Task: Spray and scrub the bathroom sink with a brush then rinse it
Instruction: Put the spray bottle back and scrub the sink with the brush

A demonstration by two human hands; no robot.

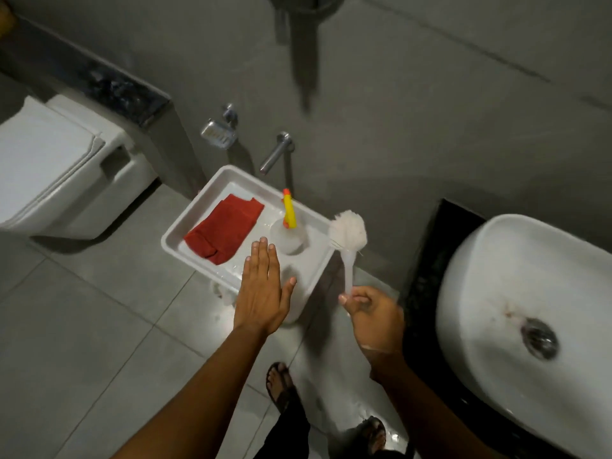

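Right hand [376, 318] pinches the brush [347, 240] handle, left hand [261, 289] flat, fingers together; spray bottle [288, 226] at centre frame likely next.

Dim, soft blur — wide-angle edge distortion

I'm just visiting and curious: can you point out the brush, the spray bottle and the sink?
brush [348, 230]: head view, on the white bristle head.
spray bottle [288, 212]: head view, on the yellow nozzle part.
sink [490, 260]: head view, on the bare white inner wall.
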